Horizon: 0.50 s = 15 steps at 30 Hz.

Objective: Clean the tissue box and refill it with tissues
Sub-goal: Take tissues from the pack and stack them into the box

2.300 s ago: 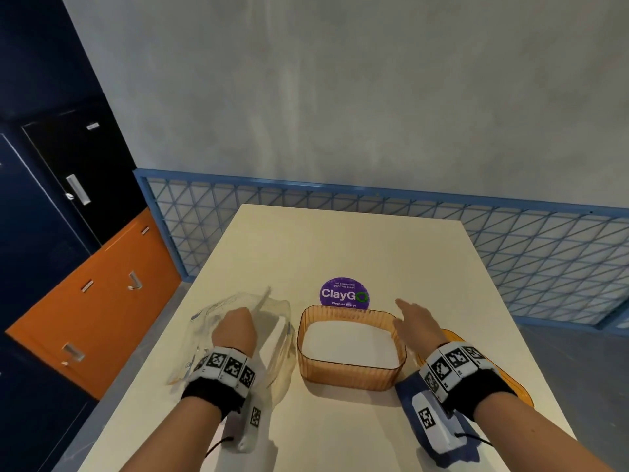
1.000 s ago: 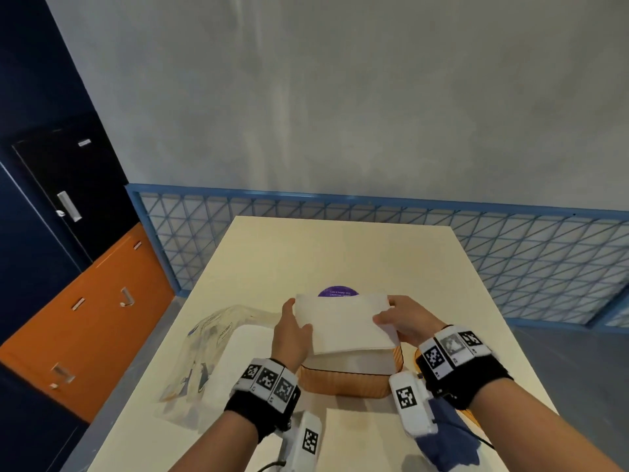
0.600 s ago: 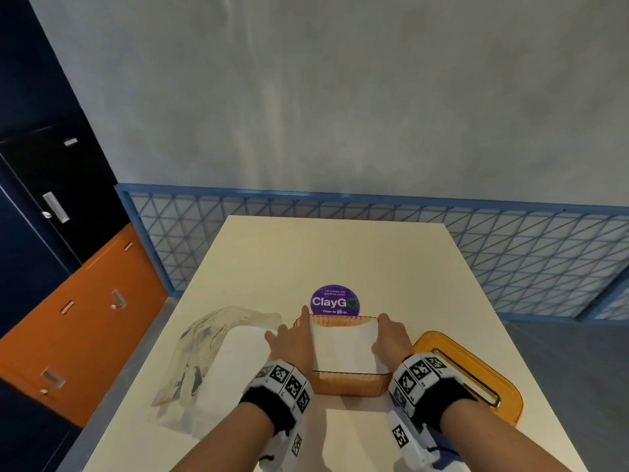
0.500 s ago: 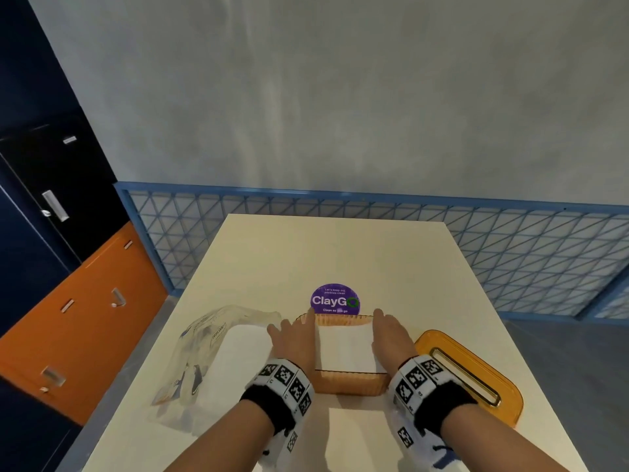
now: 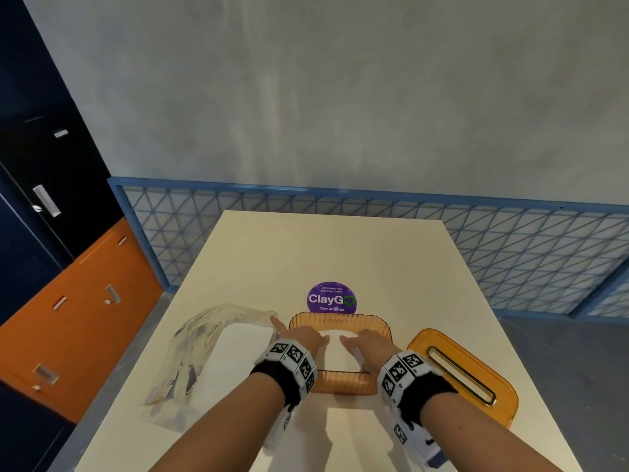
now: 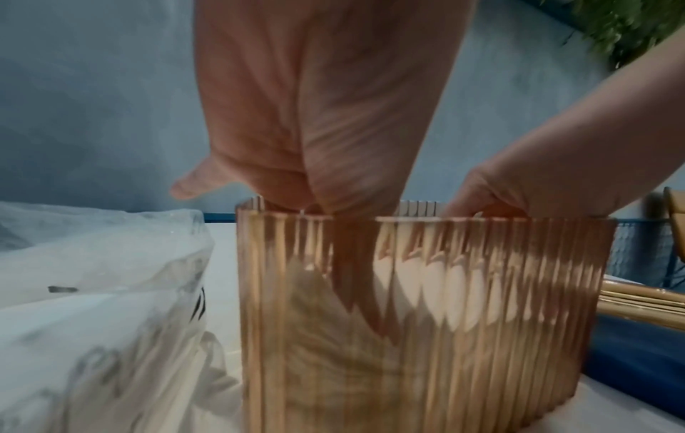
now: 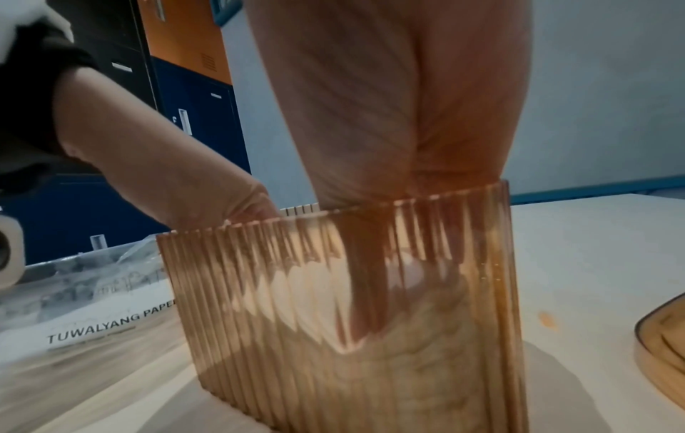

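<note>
An orange ribbed translucent tissue box [image 5: 338,320] stands open-topped on the table, with a white tissue stack [image 5: 335,344] inside. My left hand [image 5: 301,337] and right hand [image 5: 366,338] both reach into the box with straight fingers and press down on the stack. The little finger of the left hand points out over the left rim. In the left wrist view the fingers [image 6: 356,278] show through the box [image 6: 426,337] wall. The right wrist view shows my right hand [image 7: 389,117] going down inside the box [image 7: 352,337]. The orange slotted lid [image 5: 466,376] lies to the right.
A clear plastic bag [image 5: 211,349] with more white tissues lies left of the box. A purple ClayGo sticker [image 5: 332,299] sits just behind it. A blue cloth [image 6: 637,351] lies by the lid. Beyond the table [image 5: 323,250] runs a blue mesh railing [image 5: 510,250].
A second ago both hands held the tissue stack above the box. They lowered it in, and the fingers have since moved inward on top of it and pressed deeper.
</note>
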Tool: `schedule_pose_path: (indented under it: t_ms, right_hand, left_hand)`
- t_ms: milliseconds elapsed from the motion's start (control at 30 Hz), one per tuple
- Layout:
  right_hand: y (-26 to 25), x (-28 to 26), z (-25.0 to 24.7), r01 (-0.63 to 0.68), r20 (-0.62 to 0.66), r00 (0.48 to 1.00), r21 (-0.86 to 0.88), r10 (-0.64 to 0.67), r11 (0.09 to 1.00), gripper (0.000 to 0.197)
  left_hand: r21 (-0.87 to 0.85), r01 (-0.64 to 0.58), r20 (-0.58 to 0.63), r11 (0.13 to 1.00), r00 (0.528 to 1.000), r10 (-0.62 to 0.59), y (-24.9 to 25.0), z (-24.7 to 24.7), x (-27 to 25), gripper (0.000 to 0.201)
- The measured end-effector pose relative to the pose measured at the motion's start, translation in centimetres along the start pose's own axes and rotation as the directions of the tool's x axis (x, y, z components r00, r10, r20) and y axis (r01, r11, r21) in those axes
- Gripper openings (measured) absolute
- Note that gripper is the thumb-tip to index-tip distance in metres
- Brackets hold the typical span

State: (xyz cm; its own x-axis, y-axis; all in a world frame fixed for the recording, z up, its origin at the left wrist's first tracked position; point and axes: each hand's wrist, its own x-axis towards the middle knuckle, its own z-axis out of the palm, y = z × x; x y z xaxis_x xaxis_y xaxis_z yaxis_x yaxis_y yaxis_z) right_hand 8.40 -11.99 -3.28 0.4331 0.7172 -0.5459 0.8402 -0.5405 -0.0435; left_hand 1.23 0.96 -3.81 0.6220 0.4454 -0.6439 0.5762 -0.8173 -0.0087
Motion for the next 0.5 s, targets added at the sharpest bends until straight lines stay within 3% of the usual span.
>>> schedule_pose_path:
  t_ms: [233,333,433,500]
  right_hand:
    - [0.0,-0.2,0.0,-0.011,-0.029,0.999,0.052,0.012,0.999,0.061]
    - [-0.1,-0.3,-0.2,-0.033,-0.098,0.994,0.049,0.038,0.998,0.052]
    - [0.6,-0.4,-0.6,-0.054,-0.297,0.951,0.105,0.083,0.993,0.037]
    - [1.6,-0.6,-0.9,-0.050,-0.420,0.901,0.146,0.108,0.988,0.038]
  left_hand:
    - [0.096,-0.085,-0.052,0.992,0.995,0.091,-0.7,0.3,-0.9,0.048]
    - [0.264,-0.148,-0.172,0.953,0.965,0.197,-1.0,0.1,-1.7,0.057]
    - [0.232,-0.134,-0.473,0.964,0.850,0.232,-1.7,0.1,-2.3,0.043]
    - [0.086,-0.117,-0.653,0.989,0.743,0.145,-2.6,-0.1,-2.5,0.034]
